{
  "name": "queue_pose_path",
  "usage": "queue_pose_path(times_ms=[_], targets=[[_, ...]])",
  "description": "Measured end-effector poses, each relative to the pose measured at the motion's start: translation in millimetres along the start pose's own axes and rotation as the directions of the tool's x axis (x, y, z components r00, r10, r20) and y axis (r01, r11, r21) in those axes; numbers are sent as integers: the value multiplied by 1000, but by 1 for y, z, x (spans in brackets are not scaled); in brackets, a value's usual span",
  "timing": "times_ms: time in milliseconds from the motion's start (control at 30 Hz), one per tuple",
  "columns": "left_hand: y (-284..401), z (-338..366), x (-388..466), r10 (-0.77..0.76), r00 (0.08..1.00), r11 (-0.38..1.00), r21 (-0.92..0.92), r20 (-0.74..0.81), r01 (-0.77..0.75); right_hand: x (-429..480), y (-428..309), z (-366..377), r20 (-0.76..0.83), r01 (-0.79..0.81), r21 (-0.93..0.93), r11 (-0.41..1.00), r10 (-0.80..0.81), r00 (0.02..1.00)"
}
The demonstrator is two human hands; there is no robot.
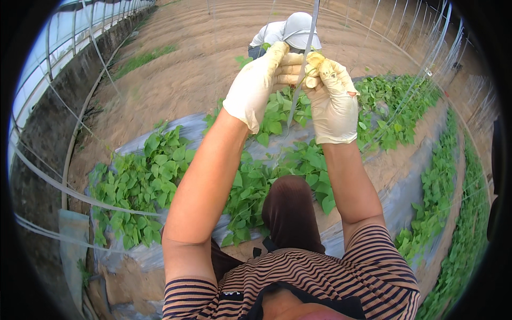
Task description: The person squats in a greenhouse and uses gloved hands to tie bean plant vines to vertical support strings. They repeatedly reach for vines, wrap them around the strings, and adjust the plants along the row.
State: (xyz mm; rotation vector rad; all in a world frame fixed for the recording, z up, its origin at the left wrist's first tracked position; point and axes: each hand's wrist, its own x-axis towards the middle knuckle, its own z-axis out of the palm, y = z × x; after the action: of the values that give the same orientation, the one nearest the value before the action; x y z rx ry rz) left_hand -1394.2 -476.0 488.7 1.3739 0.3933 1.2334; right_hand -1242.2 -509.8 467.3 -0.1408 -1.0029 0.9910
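Note:
My left hand, in a pale, soiled glove, reaches up with its fingers extended behind a hanging grey plastic strip. Whether those fingers grip anything is hidden. My right hand, gloved alike and torn near the thumb, has its fingertips pinched together right beside the strip. A thin green vine stem shows at these fingertips, partly covered by them. Below both hands, leafy green bean-like plants grow through plastic mulch film.
Beyond my hands a person in a pale cap and top bends down over tilled soil. More strips hang at the right, and others cross the left. A low wall borders the left; plant rows run along the right.

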Motion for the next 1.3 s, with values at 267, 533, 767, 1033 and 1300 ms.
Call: queue_pose_path(times_ms=[267,533,767,1033,1300], targets=[[-1,11,3,-40,991,997,60,-128,48,22,-4,-20,-66,-193,1,981,192,979],[-16,2,14,-56,989,998,6,-136,58,53,-13,-7,-18,-245,-321,915,252,967],[-18,-3,4,5,995,973,-231,-96,-27,62,-4,11,94,-257,-345,903,306,948],[-14,8,-20,243,914,961,-49,-324,-272,6,-22,39,483,582,-558,591,-339,807],[-24,17,-30,303,848,905,-147,-435,-398,8,-21,49,468,497,-731,468,-186,864]])
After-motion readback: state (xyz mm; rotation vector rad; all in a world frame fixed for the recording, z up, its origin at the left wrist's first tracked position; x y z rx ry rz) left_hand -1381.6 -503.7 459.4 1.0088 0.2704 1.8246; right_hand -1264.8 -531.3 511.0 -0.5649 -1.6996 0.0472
